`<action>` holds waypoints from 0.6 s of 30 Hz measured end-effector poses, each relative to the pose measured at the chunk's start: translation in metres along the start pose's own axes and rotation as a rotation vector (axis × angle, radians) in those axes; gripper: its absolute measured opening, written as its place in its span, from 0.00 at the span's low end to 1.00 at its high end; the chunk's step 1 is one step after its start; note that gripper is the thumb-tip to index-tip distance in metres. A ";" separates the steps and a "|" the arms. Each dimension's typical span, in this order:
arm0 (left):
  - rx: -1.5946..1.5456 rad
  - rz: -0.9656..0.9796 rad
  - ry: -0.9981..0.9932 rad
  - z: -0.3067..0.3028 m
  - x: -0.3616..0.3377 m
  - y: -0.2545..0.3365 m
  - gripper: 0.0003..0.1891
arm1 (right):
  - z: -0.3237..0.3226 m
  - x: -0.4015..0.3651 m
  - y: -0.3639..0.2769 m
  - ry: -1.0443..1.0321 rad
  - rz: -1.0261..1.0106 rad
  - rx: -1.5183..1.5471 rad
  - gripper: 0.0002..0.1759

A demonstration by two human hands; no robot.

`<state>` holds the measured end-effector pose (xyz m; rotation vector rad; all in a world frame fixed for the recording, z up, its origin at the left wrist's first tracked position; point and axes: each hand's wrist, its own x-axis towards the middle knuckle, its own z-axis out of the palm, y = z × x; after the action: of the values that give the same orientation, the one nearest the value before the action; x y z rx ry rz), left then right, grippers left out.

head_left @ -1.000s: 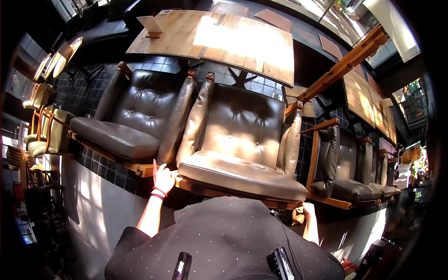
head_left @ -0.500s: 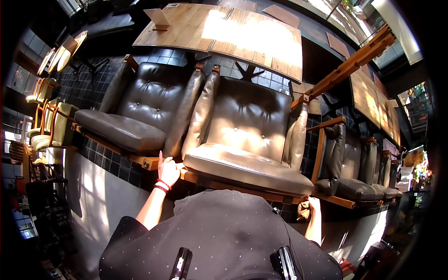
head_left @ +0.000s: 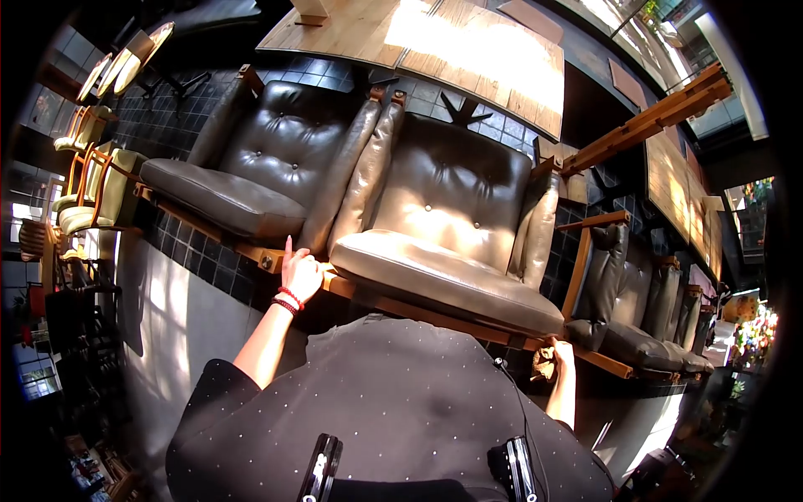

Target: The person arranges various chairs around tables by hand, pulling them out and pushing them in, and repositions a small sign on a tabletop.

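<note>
A leather armchair (head_left: 447,201) with a buttoned back and a wooden frame stands right in front of me, its seat partly sunlit. My left hand (head_left: 301,274), with red bead bracelets at the wrist, is at the front left corner of its wooden frame. The index finger points out along the neighbouring armchair while the other fingers curl at the frame. At the front right corner, my right hand (head_left: 564,355) is closed against a crumpled brownish cloth (head_left: 544,365). Whether its fingers also grip the frame is hidden.
A second leather armchair (head_left: 242,171) stands close on the left, and more armchairs (head_left: 636,293) line up to the right. Behind them is a wooden table (head_left: 493,63). A wooden beam (head_left: 648,117) slants at the right. Light chairs (head_left: 100,180) stand far left on the floor.
The view has shifted, so the tables and chair backs sit higher in the picture. Both hands stay at the armchair's front corners, and more of the cloth shows by the right hand.
</note>
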<state>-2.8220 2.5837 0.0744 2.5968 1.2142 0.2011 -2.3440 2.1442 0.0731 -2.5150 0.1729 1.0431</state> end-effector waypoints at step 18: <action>0.045 -0.379 0.359 -0.007 -0.046 0.004 0.27 | 0.017 0.051 0.061 0.111 -0.323 0.021 0.21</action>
<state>-2.8500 2.5471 0.0819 2.3708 1.8215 0.5836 -2.3351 2.0980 0.0069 -2.4754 -0.1847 0.7694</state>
